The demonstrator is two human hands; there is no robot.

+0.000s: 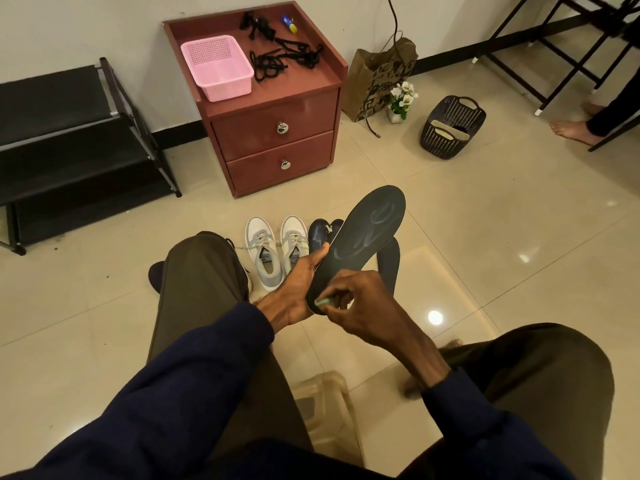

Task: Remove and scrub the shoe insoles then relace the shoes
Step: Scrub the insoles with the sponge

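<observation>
My left hand (294, 289) grips a dark insole (363, 240) by its left edge, holding it tilted up over the floor; pale smears mark its surface. My right hand (360, 306) pinches a small green scrubbing piece (322, 302) against the heel end of that insole. A second dark insole (389, 268) shows just behind it. On the floor beyond stand a pair of grey-white laced sneakers (277, 247) and a pair of dark shoes (320, 233), partly hidden by the insole. Black laces (284, 57) lie tangled on the red cabinet.
A red two-drawer cabinet (273, 133) holds a pink basket (218, 67) and a small blue-yellow object (289, 23). A black shoe rack (69, 150) stands left. A dark basket (450, 128) with insoles, a paper bag (377, 81), a flower pot (400, 102) and another person's foot (571, 129) are right.
</observation>
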